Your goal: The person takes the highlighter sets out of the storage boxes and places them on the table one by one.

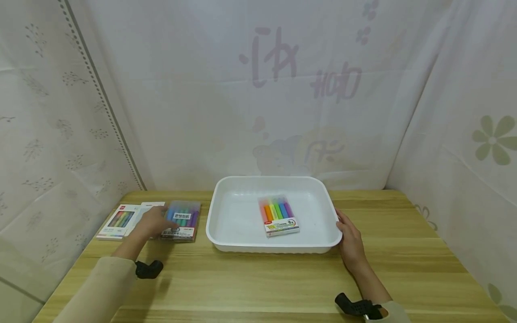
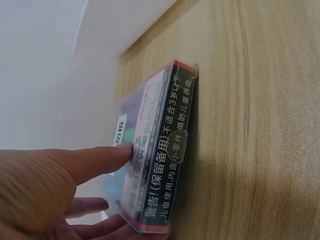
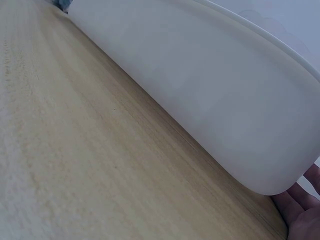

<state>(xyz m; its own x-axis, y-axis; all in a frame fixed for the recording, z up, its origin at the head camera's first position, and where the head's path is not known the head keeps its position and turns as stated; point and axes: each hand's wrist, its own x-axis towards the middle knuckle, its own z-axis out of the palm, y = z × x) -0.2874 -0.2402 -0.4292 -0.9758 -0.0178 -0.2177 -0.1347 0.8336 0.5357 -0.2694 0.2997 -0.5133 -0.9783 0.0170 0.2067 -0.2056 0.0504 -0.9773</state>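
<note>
On the left of the table, my left hand [image 1: 152, 223] is at a clear case of colored markers [image 1: 186, 232]. The left wrist view shows the thumb [image 2: 107, 159] against the front of this marker case [image 2: 159, 145], while the other fingers reach round its near end. A white tray [image 1: 234, 244] stands in the middle, with a smaller pack of rainbow-colored highlighters [image 1: 278, 215] lying inside it. My right hand [image 1: 352, 242] holds the tray's right side near the front corner, thumb at the rim. In the right wrist view its fingers [image 3: 295, 200] show beside the tray's corner [image 3: 265, 170].
Left of the marker case lies a white box with pictured pens [image 1: 120, 222]. Another pale box [image 1: 151, 205] is partly hidden behind my left hand. The wooden table [image 1: 258, 287] meets printed white cloth [image 1: 181, 112] at the back and both sides.
</note>
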